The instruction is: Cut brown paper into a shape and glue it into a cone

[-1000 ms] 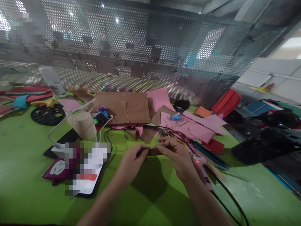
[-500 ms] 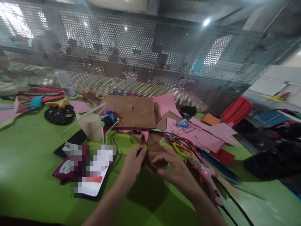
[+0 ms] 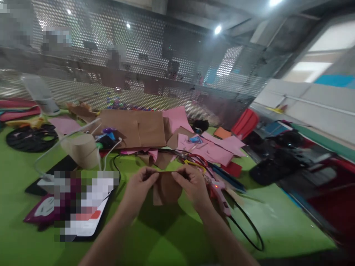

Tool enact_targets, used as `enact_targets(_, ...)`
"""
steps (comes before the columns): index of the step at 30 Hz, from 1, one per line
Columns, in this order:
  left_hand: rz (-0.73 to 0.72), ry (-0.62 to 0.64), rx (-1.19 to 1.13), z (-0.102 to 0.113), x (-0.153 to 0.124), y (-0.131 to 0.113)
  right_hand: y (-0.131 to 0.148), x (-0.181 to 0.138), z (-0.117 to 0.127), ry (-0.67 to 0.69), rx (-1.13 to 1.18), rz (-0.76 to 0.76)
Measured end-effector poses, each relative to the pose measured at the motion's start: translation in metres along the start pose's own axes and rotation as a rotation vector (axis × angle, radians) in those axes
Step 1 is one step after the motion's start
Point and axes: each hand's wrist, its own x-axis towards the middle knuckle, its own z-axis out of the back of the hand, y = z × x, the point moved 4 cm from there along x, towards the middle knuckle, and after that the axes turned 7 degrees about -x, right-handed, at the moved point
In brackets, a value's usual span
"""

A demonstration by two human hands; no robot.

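Hands, left [image 3: 140, 183] and right [image 3: 192, 183], each with grip clamped on brown paper [image 3: 166, 189].

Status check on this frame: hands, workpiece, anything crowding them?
Left hand and right hand pinch brown paper piece by its top edge. Pink glue gun beside right hand. Phone left.

Two bare forearms enter from the bottom edge, and no sleeve shows on either up to where the picture cuts them off. The left hand [image 3: 140, 184] and the right hand [image 3: 192, 184] are ungloved. No ring, watch or band can be made out at the wrists or on the fingers [image 3: 152, 176], though motion blur softens the detail. The fingers look slender, with short nails as far as can be told.
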Motion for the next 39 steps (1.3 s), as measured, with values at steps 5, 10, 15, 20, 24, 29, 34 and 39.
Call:
enact_targets(5,-0.048,-0.099,0.110,0.011,0.004,0.003,-0.010,-0.024,0.065,-0.175,-0.175,-0.093)
enact_targets(10,-0.047,-0.052,0.145,0.003,0.003,0.000,-0.045,-0.065,0.135,-0.153,-0.715,-0.390)
enact_targets(15,-0.064,0.004,0.186,-0.001,0.000,-0.001,-0.067,-0.076,0.135,-0.111,-0.604,-0.520)
enact_targets(20,-0.113,0.038,0.287,0.003,-0.002,0.002,-0.064,-0.076,0.130,-0.228,-0.395,-0.541)
enact_targets(24,-0.147,0.092,0.403,0.000,-0.003,0.006,-0.049,-0.090,0.129,-0.309,-0.002,-0.509)
enact_targets(29,-0.122,0.124,0.502,0.000,-0.006,0.011,-0.038,-0.102,0.118,-0.326,0.479,-0.476)
enact_targets(34,-0.107,0.116,0.578,0.002,-0.006,0.015,-0.028,-0.104,0.108,-0.333,0.485,-0.436)
enact_targets(39,-0.134,0.135,0.506,-0.001,-0.004,0.013,-0.020,-0.101,0.095,-0.242,0.464,-0.438)
